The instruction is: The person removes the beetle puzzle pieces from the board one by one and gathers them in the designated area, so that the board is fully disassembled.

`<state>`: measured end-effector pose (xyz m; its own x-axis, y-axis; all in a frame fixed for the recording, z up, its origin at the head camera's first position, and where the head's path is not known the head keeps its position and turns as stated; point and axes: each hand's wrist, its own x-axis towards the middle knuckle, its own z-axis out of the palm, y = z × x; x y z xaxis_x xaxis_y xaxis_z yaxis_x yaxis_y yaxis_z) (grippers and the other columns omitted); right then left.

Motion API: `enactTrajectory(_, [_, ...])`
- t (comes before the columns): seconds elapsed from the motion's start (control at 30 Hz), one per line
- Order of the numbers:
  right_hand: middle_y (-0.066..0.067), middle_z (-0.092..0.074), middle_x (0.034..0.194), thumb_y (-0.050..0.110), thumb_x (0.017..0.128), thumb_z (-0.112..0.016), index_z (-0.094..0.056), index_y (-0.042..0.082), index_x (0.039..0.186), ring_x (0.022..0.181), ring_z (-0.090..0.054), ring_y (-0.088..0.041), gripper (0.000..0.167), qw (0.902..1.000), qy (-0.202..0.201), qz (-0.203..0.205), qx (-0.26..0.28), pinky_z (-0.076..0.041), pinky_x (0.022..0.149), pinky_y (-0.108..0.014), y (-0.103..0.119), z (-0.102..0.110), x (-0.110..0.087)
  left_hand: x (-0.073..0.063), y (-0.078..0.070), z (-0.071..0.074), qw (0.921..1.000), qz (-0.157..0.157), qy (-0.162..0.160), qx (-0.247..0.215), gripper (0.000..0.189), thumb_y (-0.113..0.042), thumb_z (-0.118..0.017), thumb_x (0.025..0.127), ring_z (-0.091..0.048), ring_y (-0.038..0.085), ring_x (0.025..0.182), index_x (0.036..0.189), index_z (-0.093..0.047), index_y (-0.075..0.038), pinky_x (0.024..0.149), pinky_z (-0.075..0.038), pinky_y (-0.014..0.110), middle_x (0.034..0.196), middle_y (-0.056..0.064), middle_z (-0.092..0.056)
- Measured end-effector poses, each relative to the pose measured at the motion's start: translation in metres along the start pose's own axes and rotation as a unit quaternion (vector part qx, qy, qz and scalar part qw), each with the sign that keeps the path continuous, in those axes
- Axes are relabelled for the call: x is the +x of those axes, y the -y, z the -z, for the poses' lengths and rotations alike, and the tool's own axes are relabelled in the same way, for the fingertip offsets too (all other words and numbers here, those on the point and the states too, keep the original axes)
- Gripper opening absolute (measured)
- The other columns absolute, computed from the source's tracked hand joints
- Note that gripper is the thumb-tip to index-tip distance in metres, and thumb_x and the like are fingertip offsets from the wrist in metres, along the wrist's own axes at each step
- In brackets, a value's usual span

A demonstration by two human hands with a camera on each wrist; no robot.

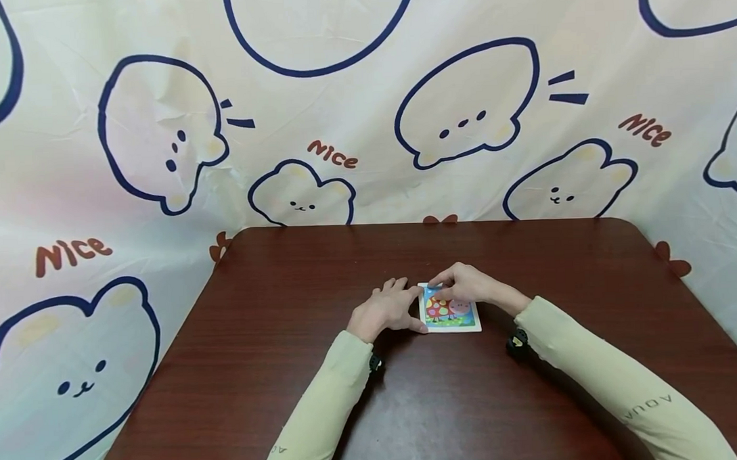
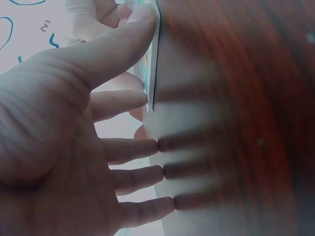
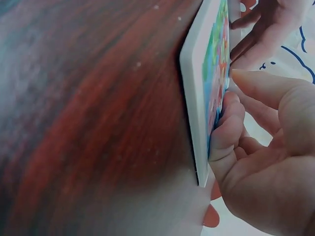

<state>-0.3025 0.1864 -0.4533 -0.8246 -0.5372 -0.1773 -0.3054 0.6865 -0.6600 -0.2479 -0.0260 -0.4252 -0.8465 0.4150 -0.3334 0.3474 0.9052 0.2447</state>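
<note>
A small square picture board [image 1: 453,322] with a white rim lies on the table, showing a red, spotted cartoon figure with a pink face on blue and green. My left hand [image 1: 386,309] is at its left side, thumb by the near corner and index finger by the far one. In the left wrist view its other fingers [image 2: 133,150] are straight, tips down at the tabletop. My right hand [image 1: 470,284] reaches over the board's far right part, thumb and index finger at its far left corner. Its other fingers [image 3: 229,130] curl down against the picture; I cannot tell whether it pinches anything.
The brown wooden table [image 1: 257,369] extends around the board on all sides. Behind it and at both sides hangs a pale cloth [image 1: 371,121] printed with cartoon bears. Each wrist carries a dark device [image 1: 517,343] under a light green sleeve [image 1: 599,364].
</note>
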Motion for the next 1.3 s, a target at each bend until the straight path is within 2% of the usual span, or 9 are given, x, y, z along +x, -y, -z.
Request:
enactTrajectory(0.3, [-0.002,-0.072,0.096,0.021,0.088,-0.074,-0.076,0.014,0.111,0.078,-0.057,-0.014,0.025,0.9997,-0.008,-0.015,-0.019,-0.047,0.068,-0.026,0.004,0.0,0.001,-0.001,0.001,-0.002,0.9998,0.001,0.005,-0.021,0.088,-0.058,-0.071,0.082,-0.016,0.033,0.152,0.155,-0.032,-0.027,0.12,-0.02,0.055,0.164,0.01,-0.021])
enactTrajectory(0.47, [-0.003,-0.067,0.083,0.019,0.086,-0.075,-0.072,0.01,0.117,0.071,-0.057,-0.015,0.032,0.9995,0.007,-0.032,-0.004,-0.047,0.065,-0.027,0.011,0.0,0.001,0.0,0.002,-0.001,0.9997,0.006,0.008,-0.024,0.089,-0.059,-0.071,0.081,-0.012,0.033,0.153,0.155,-0.031,-0.028,0.121,-0.019,0.054,0.165,0.011,-0.017])
enactTrajectory(0.6, [-0.003,-0.063,0.073,0.018,0.087,-0.075,-0.068,0.009,0.12,0.064,-0.056,-0.014,0.035,0.9996,0.006,-0.026,-0.011,-0.047,0.061,-0.026,0.013,-0.002,0.0,-0.001,0.002,-0.001,0.9997,0.006,0.012,-0.021,0.089,-0.059,-0.071,0.082,-0.01,0.033,0.154,0.155,-0.031,-0.028,0.12,-0.019,0.054,0.165,0.012,-0.016])
enactTrajectory(0.7, [-0.002,-0.061,0.071,0.019,0.088,-0.074,-0.067,0.009,0.12,0.063,-0.055,-0.014,0.035,0.9995,0.002,-0.021,-0.022,-0.046,0.06,-0.026,0.013,-0.004,0.0,0.0,0.002,0.0,0.9997,0.005,0.016,-0.018,0.088,-0.058,-0.071,0.082,-0.01,0.033,0.153,0.155,-0.031,-0.028,0.12,-0.02,0.055,0.165,0.013,-0.016])
enactTrajectory(0.9, [-0.004,-0.061,0.078,0.018,0.09,-0.072,-0.065,0.008,0.12,0.067,-0.055,-0.014,0.033,0.9989,0.007,-0.016,-0.043,-0.045,0.063,-0.026,0.017,-0.003,0.0,0.001,0.001,0.001,0.9997,0.003,0.025,-0.003,0.086,-0.059,-0.068,0.084,-0.01,0.034,0.153,0.155,-0.03,-0.029,0.12,-0.021,0.055,0.165,0.013,-0.015])
enactTrajectory(1.1, [-0.008,-0.062,0.094,0.017,0.091,-0.069,-0.063,0.006,0.118,0.08,-0.057,-0.016,0.03,0.9963,0.019,0.002,-0.084,-0.049,0.073,-0.029,0.022,-0.004,0.001,0.002,0.0,0.002,0.9996,0.002,0.026,0.008,0.084,-0.058,-0.068,0.084,-0.012,0.034,0.153,0.155,-0.031,-0.031,0.119,-0.023,0.055,0.165,0.014,-0.016])
enactTrajectory(1.3, [-0.011,-0.059,0.101,0.016,0.093,-0.068,-0.06,0.006,0.118,0.087,-0.055,-0.02,0.028,0.9971,0.033,0.003,-0.069,-0.048,0.078,-0.033,0.022,-0.002,0.002,0.001,0.0,0.003,0.9995,-0.001,0.03,0.004,0.084,-0.057,-0.068,0.085,-0.012,0.035,0.153,0.155,-0.03,-0.031,0.119,-0.022,0.055,0.165,0.014,-0.015])
